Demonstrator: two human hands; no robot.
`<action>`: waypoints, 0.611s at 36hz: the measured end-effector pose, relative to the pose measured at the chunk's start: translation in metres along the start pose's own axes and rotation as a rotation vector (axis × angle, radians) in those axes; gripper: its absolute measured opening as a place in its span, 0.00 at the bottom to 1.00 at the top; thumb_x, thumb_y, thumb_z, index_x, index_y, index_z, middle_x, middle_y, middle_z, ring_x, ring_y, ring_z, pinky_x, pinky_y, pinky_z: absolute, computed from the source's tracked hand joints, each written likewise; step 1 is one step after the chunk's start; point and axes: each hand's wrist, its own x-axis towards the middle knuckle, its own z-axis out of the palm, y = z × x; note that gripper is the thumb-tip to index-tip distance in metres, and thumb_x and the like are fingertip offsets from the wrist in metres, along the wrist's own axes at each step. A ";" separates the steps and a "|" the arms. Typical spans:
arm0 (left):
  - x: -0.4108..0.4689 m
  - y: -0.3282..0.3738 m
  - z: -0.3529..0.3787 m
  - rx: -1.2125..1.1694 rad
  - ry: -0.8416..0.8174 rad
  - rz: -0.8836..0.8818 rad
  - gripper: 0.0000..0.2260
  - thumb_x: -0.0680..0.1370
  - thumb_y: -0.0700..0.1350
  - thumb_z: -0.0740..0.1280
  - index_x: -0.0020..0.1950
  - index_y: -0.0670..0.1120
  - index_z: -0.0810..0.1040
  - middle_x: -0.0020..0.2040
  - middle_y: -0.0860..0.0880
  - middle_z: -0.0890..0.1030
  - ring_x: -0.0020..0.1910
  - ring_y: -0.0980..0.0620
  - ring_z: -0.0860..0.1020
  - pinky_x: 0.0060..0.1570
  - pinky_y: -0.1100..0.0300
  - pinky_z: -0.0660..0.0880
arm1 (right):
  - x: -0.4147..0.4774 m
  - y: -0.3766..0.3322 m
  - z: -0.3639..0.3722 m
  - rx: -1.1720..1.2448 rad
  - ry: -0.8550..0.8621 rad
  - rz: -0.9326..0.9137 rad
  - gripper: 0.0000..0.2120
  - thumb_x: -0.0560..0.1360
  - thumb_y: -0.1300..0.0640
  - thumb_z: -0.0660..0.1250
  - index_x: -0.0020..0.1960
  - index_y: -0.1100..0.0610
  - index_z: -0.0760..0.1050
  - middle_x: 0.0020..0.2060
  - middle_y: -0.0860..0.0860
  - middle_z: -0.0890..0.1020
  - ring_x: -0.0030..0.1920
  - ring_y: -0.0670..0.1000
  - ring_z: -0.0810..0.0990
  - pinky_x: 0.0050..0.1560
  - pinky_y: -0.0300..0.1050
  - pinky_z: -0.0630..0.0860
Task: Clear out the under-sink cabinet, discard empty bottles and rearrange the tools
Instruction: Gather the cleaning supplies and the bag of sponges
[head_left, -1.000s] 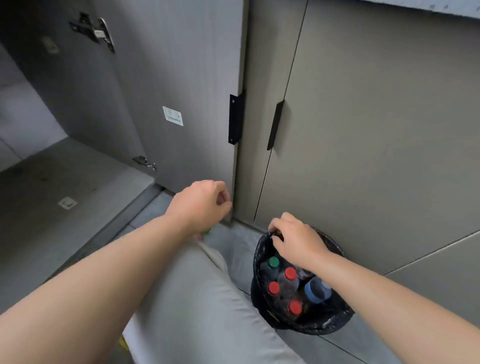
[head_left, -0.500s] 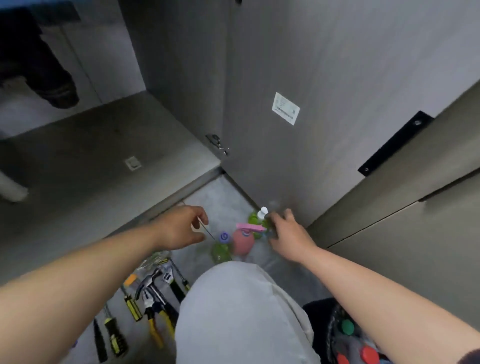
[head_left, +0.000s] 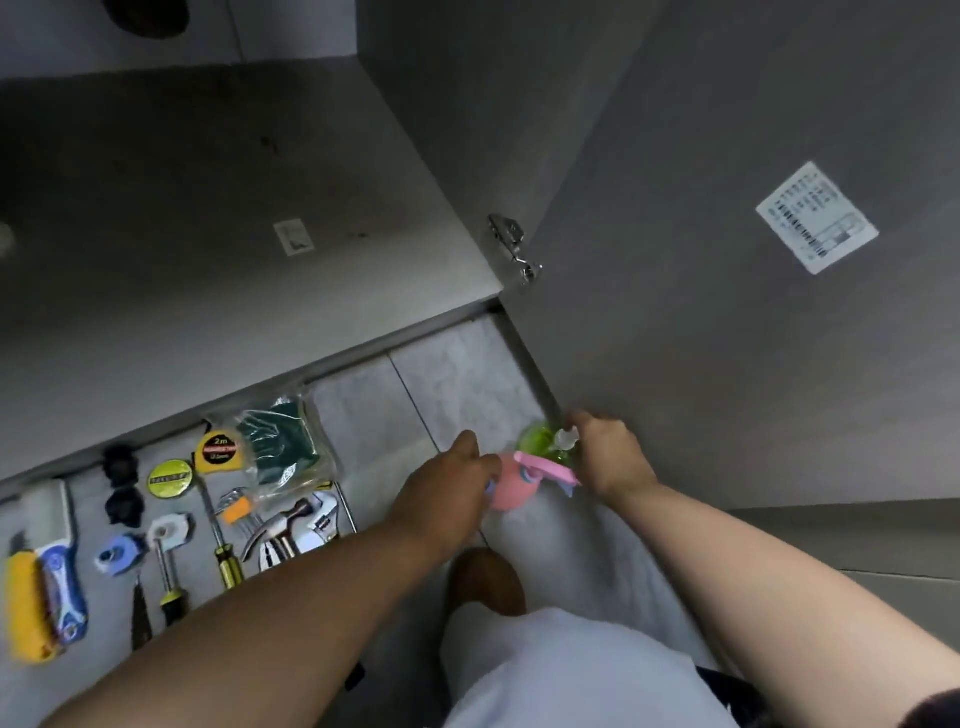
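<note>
tools (head_left: 218, 514) lie fanned on the floor (head_left: 457, 374) at 8 o'clock, sorted for rearranging. left hand (head_left: 452, 486) sits on the pink bottle (head_left: 511, 491) at 6 o'clock, grip unclear. green bottle (head_left: 536, 439) is at its 1 o'clock, right hand (head_left: 610, 457) curled round the pump (head_left: 565, 438), probably checking for empties.

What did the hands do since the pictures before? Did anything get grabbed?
The right hand left the bin, came to the floor by the cabinet door and now grips the green bottle by its white pump. The left hand moved from the door's edge down to the pink bottle; whether it grips it is unclear. Both bottles still stand in place; the tools still lie on the floor.
</note>
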 end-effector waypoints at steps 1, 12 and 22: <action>0.001 -0.002 -0.001 -0.023 0.012 0.001 0.11 0.81 0.45 0.66 0.63 0.48 0.79 0.57 0.45 0.70 0.50 0.42 0.79 0.50 0.51 0.77 | 0.003 -0.002 -0.002 -0.006 -0.001 -0.009 0.19 0.71 0.59 0.71 0.62 0.52 0.76 0.55 0.61 0.82 0.55 0.63 0.82 0.53 0.49 0.77; -0.004 -0.008 0.006 -0.183 0.036 -0.010 0.06 0.79 0.43 0.67 0.54 0.45 0.81 0.58 0.44 0.69 0.54 0.40 0.78 0.53 0.56 0.76 | 0.052 -0.048 -0.041 0.019 0.070 -0.067 0.18 0.71 0.65 0.61 0.55 0.48 0.79 0.50 0.59 0.83 0.51 0.61 0.82 0.49 0.43 0.75; 0.003 -0.007 0.019 -0.282 0.109 -0.046 0.12 0.81 0.40 0.69 0.64 0.47 0.82 0.59 0.46 0.70 0.57 0.44 0.79 0.60 0.58 0.75 | 0.112 -0.095 -0.063 0.104 0.067 -0.121 0.14 0.73 0.66 0.65 0.56 0.54 0.78 0.52 0.61 0.84 0.53 0.62 0.83 0.56 0.54 0.80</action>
